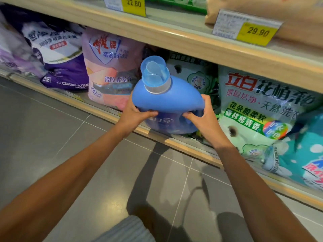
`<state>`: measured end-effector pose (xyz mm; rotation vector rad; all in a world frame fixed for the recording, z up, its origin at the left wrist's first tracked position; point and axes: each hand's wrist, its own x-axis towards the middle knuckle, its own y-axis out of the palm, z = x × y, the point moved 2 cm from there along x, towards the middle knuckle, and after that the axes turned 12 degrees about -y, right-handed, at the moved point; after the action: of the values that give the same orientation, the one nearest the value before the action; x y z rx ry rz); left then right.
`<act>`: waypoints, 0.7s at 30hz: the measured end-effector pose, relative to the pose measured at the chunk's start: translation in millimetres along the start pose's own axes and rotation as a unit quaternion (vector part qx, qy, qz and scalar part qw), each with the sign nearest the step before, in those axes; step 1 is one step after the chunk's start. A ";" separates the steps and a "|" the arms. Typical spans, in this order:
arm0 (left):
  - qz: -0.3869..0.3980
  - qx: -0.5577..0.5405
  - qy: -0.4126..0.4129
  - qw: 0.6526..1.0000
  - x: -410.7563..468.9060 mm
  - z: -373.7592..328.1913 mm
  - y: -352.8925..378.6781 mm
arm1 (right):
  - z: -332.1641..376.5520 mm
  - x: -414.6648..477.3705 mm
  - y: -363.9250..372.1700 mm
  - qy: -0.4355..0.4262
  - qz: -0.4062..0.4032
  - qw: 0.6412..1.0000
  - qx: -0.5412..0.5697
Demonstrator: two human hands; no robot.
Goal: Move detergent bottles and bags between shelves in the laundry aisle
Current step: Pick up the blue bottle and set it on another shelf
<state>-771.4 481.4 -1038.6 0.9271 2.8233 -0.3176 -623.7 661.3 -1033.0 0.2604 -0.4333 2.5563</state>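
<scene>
A blue detergent bottle with a pale blue cap stands at the front of the bottom shelf, tilted toward me. My left hand grips its left side and my right hand grips its right side. The bottle sits between a pink detergent bag on its left and a light green detergent bag on its right. Its base is partly hidden behind the shelf's wooden lip.
Purple and white bags fill the shelf's left end; a teal bag lies at the right. The upper shelf overhangs closely, with yellow price tags and a tan bag. Grey floor tiles lie below.
</scene>
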 end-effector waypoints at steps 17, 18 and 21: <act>-0.040 -0.082 -0.118 0.989 -120.4 -62.4 -50.0 | 117.9 -44.7 23.4 0.073 0.042 0.996 0.022; -0.046 -0.094 -0.127 0.986 -133.3 -75.5 -53.7 | 136.7 -47.8 22.8 0.081 0.044 0.995 0.022; -0.058 -0.119 -0.155 0.979 -177.6 -119.7 -67.8 | 199.5 -58.4 21.0 0.104 0.048 0.993 0.029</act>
<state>-679.8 357.1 -875.4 0.6067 2.5597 -0.1194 -566.4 546.2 -868.3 -0.0064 -0.3000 2.6578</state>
